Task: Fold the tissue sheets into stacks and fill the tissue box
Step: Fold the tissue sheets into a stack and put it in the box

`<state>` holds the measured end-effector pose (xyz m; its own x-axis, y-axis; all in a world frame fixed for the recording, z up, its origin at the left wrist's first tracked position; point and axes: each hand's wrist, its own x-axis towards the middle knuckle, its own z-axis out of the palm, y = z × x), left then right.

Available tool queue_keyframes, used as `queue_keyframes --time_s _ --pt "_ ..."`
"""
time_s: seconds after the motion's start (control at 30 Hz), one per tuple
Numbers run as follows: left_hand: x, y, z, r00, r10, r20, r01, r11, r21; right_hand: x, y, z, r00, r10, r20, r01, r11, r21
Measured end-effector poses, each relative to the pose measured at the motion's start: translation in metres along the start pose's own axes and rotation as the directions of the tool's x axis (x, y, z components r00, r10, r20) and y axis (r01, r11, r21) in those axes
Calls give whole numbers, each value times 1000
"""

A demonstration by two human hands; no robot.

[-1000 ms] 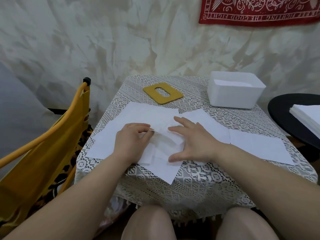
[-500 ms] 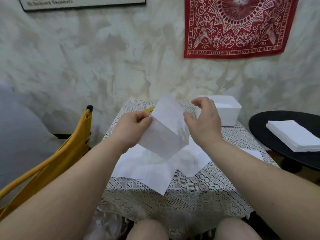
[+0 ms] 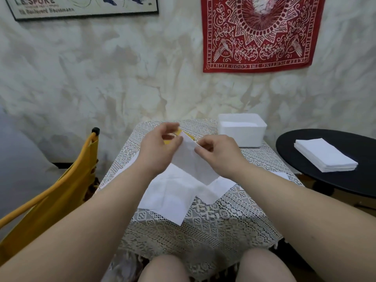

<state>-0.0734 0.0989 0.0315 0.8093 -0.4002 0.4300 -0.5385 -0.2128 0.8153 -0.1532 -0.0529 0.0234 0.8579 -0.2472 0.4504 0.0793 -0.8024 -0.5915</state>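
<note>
From the head view, both hands were raised above the tabletop (image 3: 213, 224), which was covered in a lace cloth. The left hand (image 3: 157, 148) pinched the upper left edge of a folded tissue sheet (image 3: 192, 161) between thumb and fingers, and the right hand (image 3: 218, 154) pinched its upper right edge with curled fingers. The sheet hung tilted between them, its lower corner pointing down toward the loose tissue sheets (image 3: 173, 196) spread flat on the tabletop beneath. A yellow lid (image 3: 168, 141) lay partly hidden behind the left hand. The white tissue box (image 3: 242, 130) stood open at the far right corner of the tabletop, with white tissue inside. A stack of tissues (image 3: 323, 155) rested on a black round table (image 3: 333, 181) to the right. A yellow chair (image 3: 61, 188) stood on the left.
</note>
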Motion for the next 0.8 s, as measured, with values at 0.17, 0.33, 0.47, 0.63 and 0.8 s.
queue_keyframes --time_s 0.17,0.33,0.47,0.63,0.8 --pt "8 12 14 966 186 182 -232 933 276 -4 11 -23 999 -1 52 5 996 -89" --pt "19 22 32 975 107 195 -161 944 288 -11 34 -55 996 79 47 -73 990 -124" --pt "21 22 49 975 57 215 -109 966 235 -24 62 -86 984 179 14 -177 977 -117" --pt "25 24 83 958 46 283 -144 931 336 -35 88 -113 975 223 5 -216 946 -242" --pt "30 25 126 958 45 285 -159 907 390 -37 112 -128 958 274 -80 -284 889 -359"
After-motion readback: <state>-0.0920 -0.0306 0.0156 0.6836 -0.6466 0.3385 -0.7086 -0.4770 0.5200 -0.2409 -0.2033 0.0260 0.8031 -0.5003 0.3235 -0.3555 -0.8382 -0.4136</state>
